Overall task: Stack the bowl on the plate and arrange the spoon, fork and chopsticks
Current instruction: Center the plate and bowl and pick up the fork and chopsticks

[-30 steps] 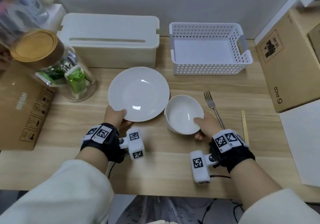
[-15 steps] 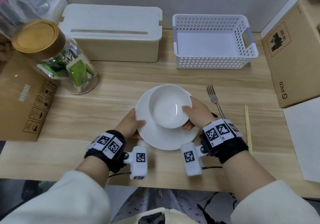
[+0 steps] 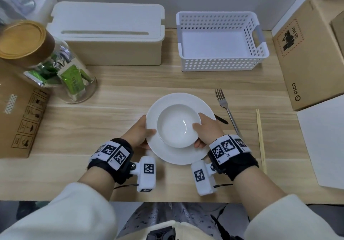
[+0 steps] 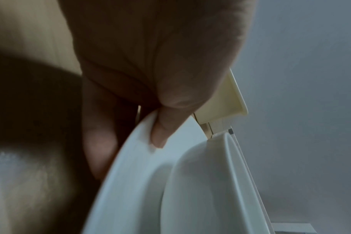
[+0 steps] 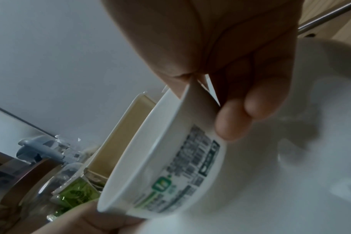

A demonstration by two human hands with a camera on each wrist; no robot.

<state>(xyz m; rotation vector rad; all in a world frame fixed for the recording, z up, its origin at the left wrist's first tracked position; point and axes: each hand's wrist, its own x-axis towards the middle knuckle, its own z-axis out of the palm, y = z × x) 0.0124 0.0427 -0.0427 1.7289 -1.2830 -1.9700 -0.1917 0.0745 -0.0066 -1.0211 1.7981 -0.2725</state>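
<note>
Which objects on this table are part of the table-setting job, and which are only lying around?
For the job: plate, bowl, fork, chopsticks, and a dark handle, perhaps the spoon.

Lying about: jar, lidded box, white basket, cardboard boxes.

Bare bench (image 3: pixel 115 120) lies open left of the plate (image 3: pixel 178 156), up to the jar (image 3: pixel 74 79). Right side is tighter: fork (image 3: pixel 226 107) just beside, chopsticks (image 3: pixel 260 137) beyond, basket (image 3: pixel 221 63) behind.
</note>
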